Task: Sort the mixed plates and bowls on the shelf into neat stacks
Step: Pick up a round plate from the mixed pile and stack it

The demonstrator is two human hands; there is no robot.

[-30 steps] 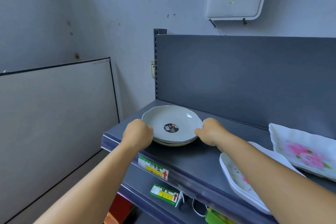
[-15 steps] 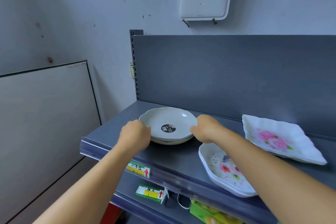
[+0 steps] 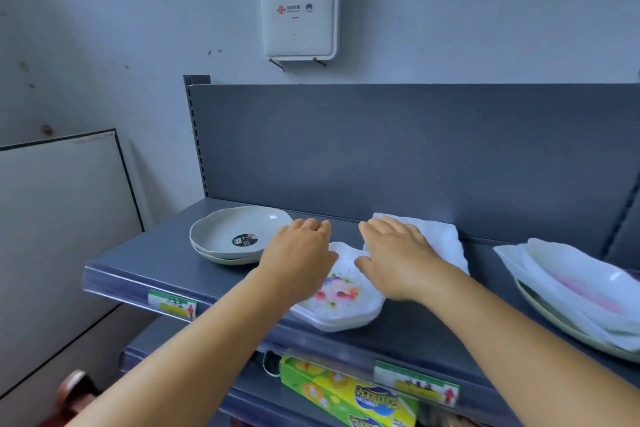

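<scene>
- Hovering over the grey shelf (image 3: pixel 166 263), the left hand (image 3: pixel 298 256) and the right hand (image 3: pixel 398 256) are both facing palm down, holding nothing.
- The left hand's fingers (image 3: pixel 311 225) are lying relaxed and close together above the left edge of the floral plate stack (image 3: pixel 341 302); contact with it cannot be confirmed.
- The right hand's fingers (image 3: pixel 384 229) are lying slightly spread over the near edge of the white square plate (image 3: pixel 446 243); contact cannot be confirmed either.
- The floral plate stack is sitting near the shelf's front edge, between the two forearms.
- The white square plate is lying behind it, close to the shelf's back panel (image 3: pixel 415 149).
- Two round grey bowls (image 3: pixel 232 236), nested, are standing at the left end of the shelf, the upper one showing a black sticker (image 3: pixel 245 240).
- A mixed pile of white plates (image 3: pixel 575 291) is resting on a pale green plate (image 3: pixel 568 329) at the right end.
- A yellow-green box (image 3: pixel 349 395) is lying on the lower shelf.
- A white wall-mounted unit (image 3: pixel 298 10) is hanging above the shelving.
</scene>
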